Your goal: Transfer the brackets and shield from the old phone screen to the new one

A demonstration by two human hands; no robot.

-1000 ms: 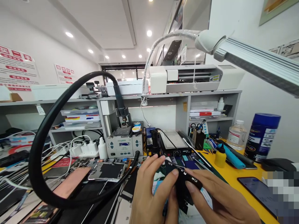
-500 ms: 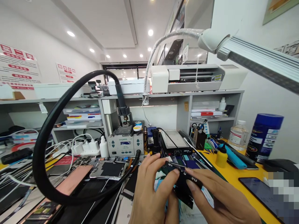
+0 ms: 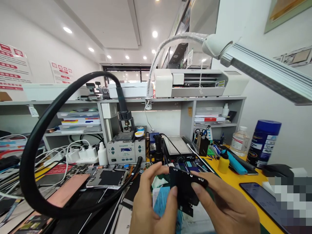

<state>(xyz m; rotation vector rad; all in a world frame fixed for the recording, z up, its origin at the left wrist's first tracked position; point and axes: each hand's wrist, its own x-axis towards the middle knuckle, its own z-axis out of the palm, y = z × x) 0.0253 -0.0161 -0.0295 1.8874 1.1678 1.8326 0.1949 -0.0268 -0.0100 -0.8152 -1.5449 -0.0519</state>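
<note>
A thin black panel (image 3: pixel 186 185) is held in front of me, small white marks along its upper edge and a narrow flap hanging from its lower side. I cannot tell exactly what part it is. My left hand (image 3: pixel 153 201) pinches its left end, thumb on the near face and index finger at the top corner. On the other end, my right hand (image 3: pixel 224 198) presses its thumb against the near face, with the fingers behind. Below and behind the panel lie a light blue cloth or packet (image 3: pixel 161 198) and a green mat (image 3: pixel 216 177).
The black hose (image 3: pixel 26 162) of a hot air station (image 3: pixel 126 151) loops on the left. Phone parts (image 3: pixel 107 178) crowd that side. Toward the right are a yellow bottle (image 3: pixel 223 164), a blue spray can (image 3: pixel 264 143) and a phone (image 3: pixel 262 203). A lamp (image 3: pixel 265 71) hangs overhead.
The black panel has turned so that more of its flat face shows toward me. My left fingers have shifted along its left end. The whole view has swung slightly to the right.
</note>
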